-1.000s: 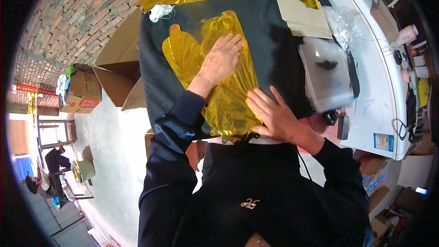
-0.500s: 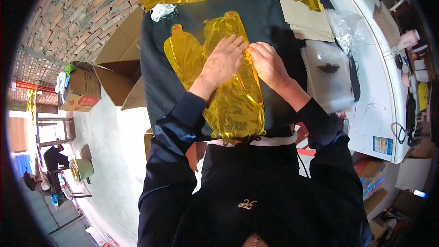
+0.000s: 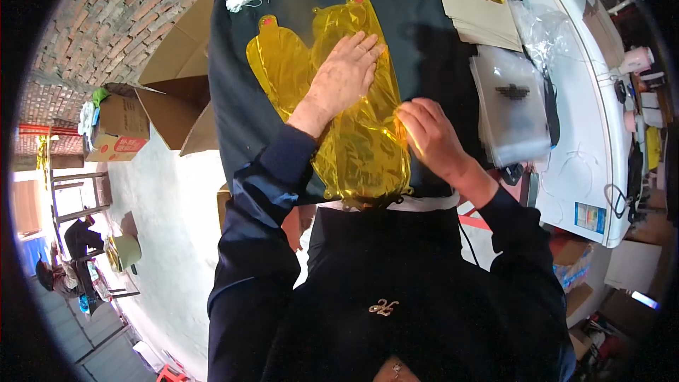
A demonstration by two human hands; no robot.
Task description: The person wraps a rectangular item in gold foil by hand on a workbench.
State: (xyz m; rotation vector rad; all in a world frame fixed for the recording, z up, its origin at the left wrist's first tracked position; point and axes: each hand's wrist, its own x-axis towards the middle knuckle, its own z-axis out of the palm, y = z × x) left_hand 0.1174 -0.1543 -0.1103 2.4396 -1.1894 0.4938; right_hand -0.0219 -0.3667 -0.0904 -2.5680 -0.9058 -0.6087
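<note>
Likely light, limp and slippery, the gold foil balloon [image 3: 357, 152] lies mid-frame on the dark bench [image 3: 424, 35], the left hand [image 3: 346, 74] pressing it with flat fingers, the right hand [image 3: 428, 134] with fingers pinched on its edge, the surest hold.

Left hand [image 3: 346, 74] lies flat, palm down, fingers straight and close together, its dark-sleeved arm reaching forward. Right hand [image 3: 430, 136] sits nearer the body, to the right — fingers curled, thumb and fingertips pinched together.
</note>
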